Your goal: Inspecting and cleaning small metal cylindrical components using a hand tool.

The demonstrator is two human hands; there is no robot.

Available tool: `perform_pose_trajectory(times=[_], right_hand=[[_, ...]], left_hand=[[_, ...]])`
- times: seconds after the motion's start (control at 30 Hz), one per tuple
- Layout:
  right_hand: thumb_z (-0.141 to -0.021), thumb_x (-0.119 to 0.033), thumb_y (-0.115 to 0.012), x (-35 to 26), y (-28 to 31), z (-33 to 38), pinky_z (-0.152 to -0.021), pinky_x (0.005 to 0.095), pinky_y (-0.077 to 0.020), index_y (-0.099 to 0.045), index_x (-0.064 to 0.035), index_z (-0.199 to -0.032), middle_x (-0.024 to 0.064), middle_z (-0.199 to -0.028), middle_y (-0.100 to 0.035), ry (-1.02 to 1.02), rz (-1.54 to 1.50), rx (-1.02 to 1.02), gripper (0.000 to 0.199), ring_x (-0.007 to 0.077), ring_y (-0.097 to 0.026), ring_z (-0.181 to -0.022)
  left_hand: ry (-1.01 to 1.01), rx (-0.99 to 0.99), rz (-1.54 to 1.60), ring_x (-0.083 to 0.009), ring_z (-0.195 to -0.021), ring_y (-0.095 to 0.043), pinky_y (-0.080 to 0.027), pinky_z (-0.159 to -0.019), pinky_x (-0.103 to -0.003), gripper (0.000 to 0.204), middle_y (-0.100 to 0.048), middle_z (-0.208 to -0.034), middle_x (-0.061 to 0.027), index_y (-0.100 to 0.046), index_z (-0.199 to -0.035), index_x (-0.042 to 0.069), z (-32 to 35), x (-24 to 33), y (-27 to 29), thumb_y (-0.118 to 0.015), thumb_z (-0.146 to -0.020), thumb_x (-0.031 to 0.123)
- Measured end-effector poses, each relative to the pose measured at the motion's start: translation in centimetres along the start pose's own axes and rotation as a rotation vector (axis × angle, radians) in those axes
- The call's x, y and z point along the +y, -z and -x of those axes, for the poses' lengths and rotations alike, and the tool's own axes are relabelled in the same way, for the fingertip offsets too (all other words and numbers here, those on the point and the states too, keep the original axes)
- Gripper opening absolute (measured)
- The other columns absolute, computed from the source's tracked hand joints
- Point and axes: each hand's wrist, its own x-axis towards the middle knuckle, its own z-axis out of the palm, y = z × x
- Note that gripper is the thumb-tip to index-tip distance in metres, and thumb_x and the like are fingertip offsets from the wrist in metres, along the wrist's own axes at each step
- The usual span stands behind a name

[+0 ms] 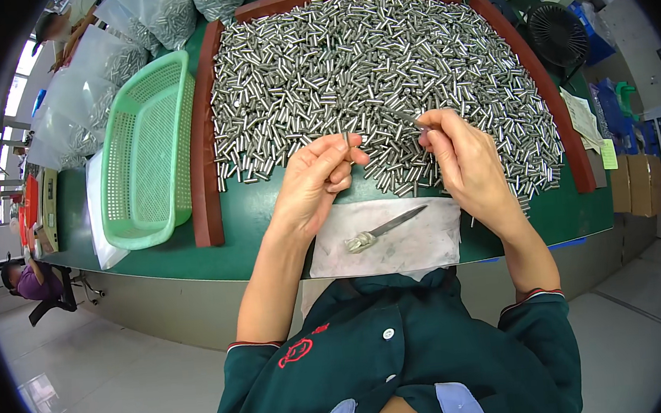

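My left hand [317, 178] is closed, with a small metal pin [346, 140] pinched upright between thumb and forefinger. My right hand [463, 161] grips a slim, dark metal tool [405, 117], whose narrow end points left over the pile; its exact kind is unclear. Both hands are above the near edge of a wide heap of short, shiny metal pins [366, 64]. Below and between them, a pale cloth [427, 247] lies at the table's front edge. On it rests a pointed, file-like tool [394, 223] with a wrapped whitish handle.
Red-brown bars [204, 154] border the heap at the left, back and right. A green plastic basket [143, 241] stands on the green table [241, 252] to the left. Clear bags of pins [172, 21] line the back left. A black fan [557, 33] is at back right.
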Motion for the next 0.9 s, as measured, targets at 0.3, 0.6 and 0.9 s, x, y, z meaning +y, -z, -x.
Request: perform_pose_trajectory(times=[0.3,0.6,0.9], right_hand=[[-0.083,-0.017,-0.060,-1.4,0.3,-0.5,-0.053,0.0363,-0.0447,-0.062,-0.0126,-0.105,0.0076,-0.071,-0.057,0.070,0.138,-0.053,0.023,0.0261,-0.058,-0.061],[-0.083,-0.015,-0.059,-0.5,-1.9,0.0,-0.053,0.0379,-0.0445,-0.063,-0.0106,-0.102,0.0087,-0.069,-0.056,0.106,0.043,-0.040,0.020,0.0276,-0.058,-0.061],[-0.085,-0.016,-0.057,-0.6,-2.2,0.3,-0.054,0.0394,-0.0438,-0.061,-0.0065,-0.103,0.0106,-0.071,-0.056,0.048,0.049,-0.194,0.021,0.0295,-0.057,-0.062]], left_hand=[[-0.083,0.075,-0.178,-0.0010,-0.048,-0.032,-0.024,-0.043,-0.017,0.014,-0.064,-0.073,-0.0071,-0.060,-0.095,-0.001,0.3,0.0,-0.4,-0.059,-0.086,0.009],[-0.092,0.072,-0.123,-0.0013,-0.049,-0.033,-0.025,-0.043,-0.017,0.009,-0.064,-0.075,-0.0093,-0.058,-0.091,0.001,0.2,-0.1,-0.5,-0.056,-0.088,0.009],[-0.068,0.042,-0.091,-0.0022,-0.048,-0.035,-0.026,-0.044,-0.018,0.010,-0.064,-0.074,-0.0097,-0.056,-0.092,0.001,0.1,-0.3,-0.1,-0.058,-0.086,0.008]])
